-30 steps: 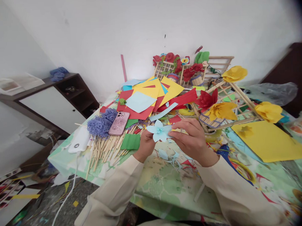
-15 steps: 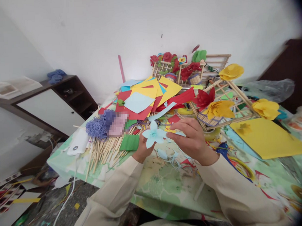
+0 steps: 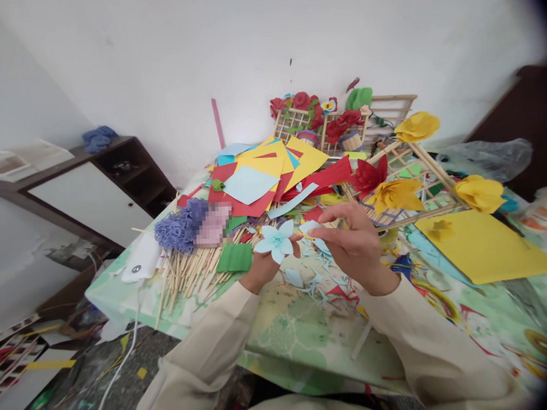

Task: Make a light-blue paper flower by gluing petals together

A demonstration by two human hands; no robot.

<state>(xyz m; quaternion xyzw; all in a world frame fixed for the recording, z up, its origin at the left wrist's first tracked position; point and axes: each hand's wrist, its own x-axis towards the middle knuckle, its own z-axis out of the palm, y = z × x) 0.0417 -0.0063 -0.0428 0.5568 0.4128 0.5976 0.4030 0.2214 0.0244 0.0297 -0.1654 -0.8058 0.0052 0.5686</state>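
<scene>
A light blue paper flower [image 3: 276,243] with a teal centre faces up, held from beneath by my left hand [image 3: 262,272]. Its fingers are mostly hidden behind the petals. To the right, my right hand [image 3: 354,244] pinches a loose light blue paper petal [image 3: 308,229] at its thumb and fingertips. A small gap separates this petal from the flower. Beneath the hands, more cut light blue petals [image 3: 293,278] and thin paper scraps [image 3: 317,292] lie on the green patterned tablecloth [image 3: 288,331].
Thin wooden sticks [image 3: 190,275], purple yarn [image 3: 177,227] and folded green paper [image 3: 235,257] lie left. Coloured sheets [image 3: 248,185] are piled behind. Stick lattices with red and yellow paper flowers [image 3: 397,196] stand at back right, beyond a yellow sheet [image 3: 488,250].
My right hand has drawn back from the flower's right petal and now shows a loose petal at its fingertips. The flower has turned and shifted slightly left in my left hand.
</scene>
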